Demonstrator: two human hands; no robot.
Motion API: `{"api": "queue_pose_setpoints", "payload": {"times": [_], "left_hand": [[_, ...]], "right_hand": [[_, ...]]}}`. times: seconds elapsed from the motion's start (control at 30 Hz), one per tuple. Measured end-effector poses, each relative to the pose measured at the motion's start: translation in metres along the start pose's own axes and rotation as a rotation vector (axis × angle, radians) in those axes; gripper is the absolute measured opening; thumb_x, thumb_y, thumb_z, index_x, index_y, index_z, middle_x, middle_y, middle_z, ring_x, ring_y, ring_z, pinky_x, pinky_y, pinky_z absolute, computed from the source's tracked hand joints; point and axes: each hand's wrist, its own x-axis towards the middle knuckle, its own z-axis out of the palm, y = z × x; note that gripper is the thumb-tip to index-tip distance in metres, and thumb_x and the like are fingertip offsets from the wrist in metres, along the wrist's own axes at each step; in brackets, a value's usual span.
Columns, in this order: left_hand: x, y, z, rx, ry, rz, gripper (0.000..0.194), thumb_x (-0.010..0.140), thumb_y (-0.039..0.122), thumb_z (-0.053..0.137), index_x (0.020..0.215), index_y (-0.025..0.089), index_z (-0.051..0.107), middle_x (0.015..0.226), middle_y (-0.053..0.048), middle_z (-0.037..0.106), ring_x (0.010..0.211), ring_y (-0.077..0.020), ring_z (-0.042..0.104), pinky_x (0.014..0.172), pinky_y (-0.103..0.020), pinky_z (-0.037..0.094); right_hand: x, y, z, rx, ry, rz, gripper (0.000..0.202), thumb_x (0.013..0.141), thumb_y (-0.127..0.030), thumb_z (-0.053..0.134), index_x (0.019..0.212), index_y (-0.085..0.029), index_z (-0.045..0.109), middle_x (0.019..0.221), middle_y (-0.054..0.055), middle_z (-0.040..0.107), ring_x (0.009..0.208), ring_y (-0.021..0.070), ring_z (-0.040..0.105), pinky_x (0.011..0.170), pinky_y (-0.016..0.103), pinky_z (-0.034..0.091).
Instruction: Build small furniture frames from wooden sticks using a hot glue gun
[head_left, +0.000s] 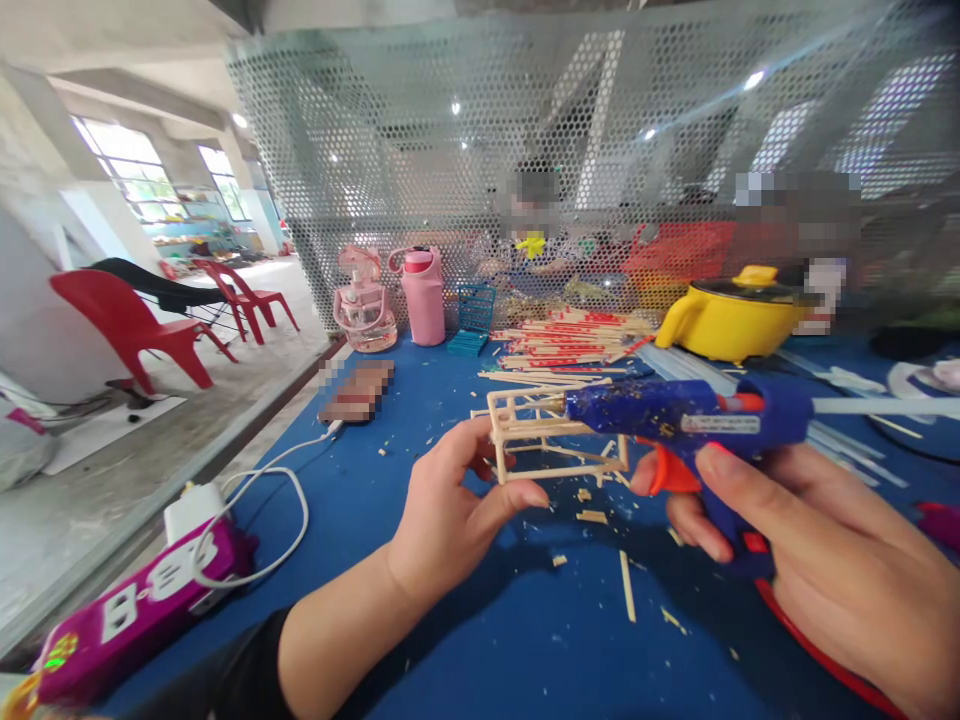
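No text is legible, glue gun label [721, 424] included.

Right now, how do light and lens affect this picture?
In the head view, windows are washed out and lights glare at the mesh; in that view too, shadows lie on the table below the hands, and the power strip looks stretched toward the corner.

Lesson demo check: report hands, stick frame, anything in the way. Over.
Left hand holding wooden stick frame. Right hand gripping blue hot-glue gun, nozzle by frame's top, contact unclear. Stick offcuts litter blue tabletop below; nothing seen blocking nozzle.
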Motion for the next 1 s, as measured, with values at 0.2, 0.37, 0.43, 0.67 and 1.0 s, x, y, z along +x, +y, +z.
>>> {"api": "queue_pose_setpoints", "payload": {"times": [0.2, 0.37, 0.43, 0.67, 1.0], "left_hand": [[0.000, 0.000, -0.001, 0.010, -0.008, 0.001, 0.050, 0.072, 0.045, 0.074, 0.112, 0.018, 0.061, 0.092, -0.005, 0.068, 0.079, -0.0176, 0.063, 0.074, -0.028, 0.051], [0.000, 0.000, -0.001, 0.011, -0.007, 0.003, 0.050, 0.071, 0.045, 0.075, 0.111, 0.018, 0.061, 0.091, -0.005, 0.068, 0.079, -0.0172, 0.063, 0.075, -0.027, 0.051], [0.001, 0.000, -0.001, 0.013, -0.007, 0.005, 0.050, 0.072, 0.046, 0.074, 0.111, 0.017, 0.061, 0.091, -0.005, 0.068, 0.079, -0.0170, 0.063, 0.074, -0.027, 0.051], [0.001, 0.001, 0.000, 0.008, -0.005, 0.017, 0.049, 0.071, 0.044, 0.075, 0.111, 0.018, 0.062, 0.090, -0.004, 0.068, 0.078, -0.0158, 0.063, 0.073, -0.026, 0.050], [0.001, 0.000, 0.000, 0.012, 0.003, 0.029, 0.050, 0.071, 0.046, 0.075, 0.110, 0.018, 0.062, 0.088, -0.003, 0.068, 0.077, -0.0158, 0.063, 0.072, -0.026, 0.050]], "right_hand": [[-0.003, -0.007, 0.008, 0.021, 0.043, 0.071, 0.028, 0.082, -0.049, 0.060, 0.091, -0.023, 0.063, 0.058, -0.002, 0.060, 0.048, 0.0105, 0.050, 0.046, 0.022, 0.040], [-0.001, -0.010, 0.010, -0.064, 0.046, 0.070, 0.033, 0.081, -0.055, 0.059, 0.085, -0.022, 0.063, 0.059, -0.001, 0.062, 0.047, 0.0105, 0.049, 0.046, 0.024, 0.039], [-0.001, -0.011, 0.010, -0.071, 0.057, 0.068, 0.034, 0.081, -0.056, 0.058, 0.083, -0.022, 0.062, 0.057, -0.001, 0.061, 0.046, 0.0110, 0.049, 0.045, 0.024, 0.039], [0.003, -0.014, 0.010, -0.121, -0.022, 0.017, 0.034, 0.082, -0.057, 0.056, 0.083, -0.024, 0.061, 0.049, -0.004, 0.054, 0.044, 0.0118, 0.050, 0.043, 0.023, 0.041], [0.004, -0.015, 0.013, -0.111, -0.017, -0.018, 0.031, 0.084, -0.056, 0.054, 0.078, -0.026, 0.060, 0.047, -0.004, 0.054, 0.043, 0.0112, 0.049, 0.040, 0.022, 0.038]]}}
